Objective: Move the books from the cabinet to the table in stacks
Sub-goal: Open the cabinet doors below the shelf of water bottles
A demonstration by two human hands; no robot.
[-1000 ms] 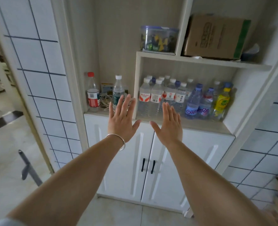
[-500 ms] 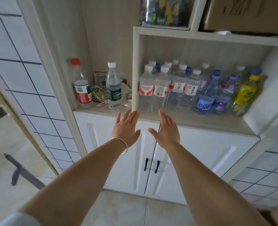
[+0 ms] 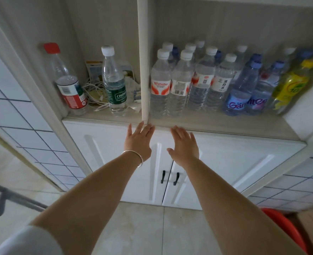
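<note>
A white cabinet (image 3: 225, 162) stands in front of me with its two lower doors closed and a pair of black handles (image 3: 169, 177) at the middle seam. My left hand (image 3: 139, 140), with a silver bracelet on the wrist, is stretched out flat near the top of the left door, fingers apart, holding nothing. My right hand (image 3: 185, 144) is spread the same way in front of the right door, also holding nothing. No books are visible; the inside of the lower cabinet is hidden behind the doors.
On the open shelf (image 3: 216, 126) above the doors stand several water bottles (image 3: 179, 81), a yellow drink bottle (image 3: 289, 85), a red-capped bottle (image 3: 67, 78) and tangled white cables (image 3: 95, 94). A red object (image 3: 284, 225) sits on the tiled floor at lower right.
The view has moved closer to the cabinet and tilted down. Both outstretched hands have sunk from the height of the bottle shelf to the top of the lower doors.
</note>
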